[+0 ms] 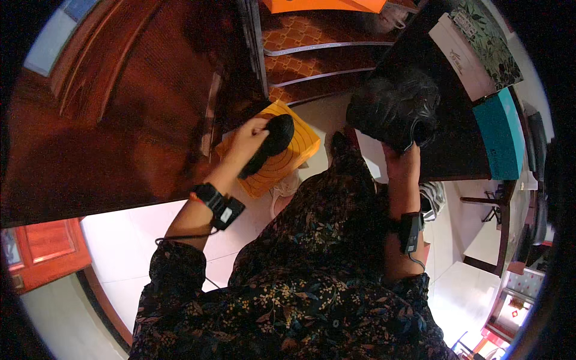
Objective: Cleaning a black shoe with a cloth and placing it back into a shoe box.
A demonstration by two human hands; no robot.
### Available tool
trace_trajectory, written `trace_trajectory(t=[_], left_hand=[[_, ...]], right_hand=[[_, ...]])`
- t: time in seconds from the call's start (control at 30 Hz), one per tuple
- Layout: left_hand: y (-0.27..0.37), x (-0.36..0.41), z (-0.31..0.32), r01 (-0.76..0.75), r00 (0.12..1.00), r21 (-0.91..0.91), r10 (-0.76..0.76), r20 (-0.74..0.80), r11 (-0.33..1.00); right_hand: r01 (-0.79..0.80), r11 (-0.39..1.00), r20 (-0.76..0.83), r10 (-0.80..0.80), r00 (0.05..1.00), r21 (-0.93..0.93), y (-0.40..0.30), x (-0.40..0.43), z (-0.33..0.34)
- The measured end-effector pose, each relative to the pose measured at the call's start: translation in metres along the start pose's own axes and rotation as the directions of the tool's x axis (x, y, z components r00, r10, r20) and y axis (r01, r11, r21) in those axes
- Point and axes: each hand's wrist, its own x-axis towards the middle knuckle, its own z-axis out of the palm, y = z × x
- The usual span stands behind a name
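Observation:
My left hand (pixel 254 135) grips a dark, rounded item (pixel 280 134), possibly a shoe, above an orange box (pixel 297 139) marked with curved lines. Another dark piece (pixel 254 164) lies just below it, against the box; whether the two are joined I cannot tell. On the other side, my right hand (pixel 402 155) is closed on the lower edge of a black plastic bag (pixel 391 108), which bulges over the dark furniture top. The bag's contents are hidden, and it covers part of my fingers.
Carpeted shelves or steps (pixel 315 63) with pale edges lie ahead. A dark wooden panel (pixel 148 135) fills the left. On the right furniture top stand a white and green printed box (pixel 472 58) and a teal box (pixel 499 135). A pale bag (pixel 285 186) sits below the orange box.

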Motion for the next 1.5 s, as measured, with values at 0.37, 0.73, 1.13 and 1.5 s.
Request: trace_trajectory(t=[0.37,0.73,1.13,1.5], left_hand=[[-0.165,0.018,-0.047,0.353,0.904,0.538,-0.426,0.013,0.765],[-0.122,-0.005,0.016,0.487,0.864,-0.135,-0.499,-0.070,0.863],[-0.122,-0.008,0.032,0.472,0.856,-0.329,-0.514,-0.050,0.818],[-0.222,-0.086,0.024,0.250,0.777,-0.083,-0.251,-0.577,0.965]], right_hand=[[-0.382,0.808,0.172,0.341,0.924,0.449,-0.058,-0.033,0.050],[-0.438,0.822,0.208,0.387,0.899,0.364,-0.074,-0.044,0.078],[-0.339,0.921,0.345,0.259,0.902,0.194,-0.086,-0.048,0.113],[0.721,0.514,0.867,0.100,0.488,-0.465,0.018,-0.075,0.252]])
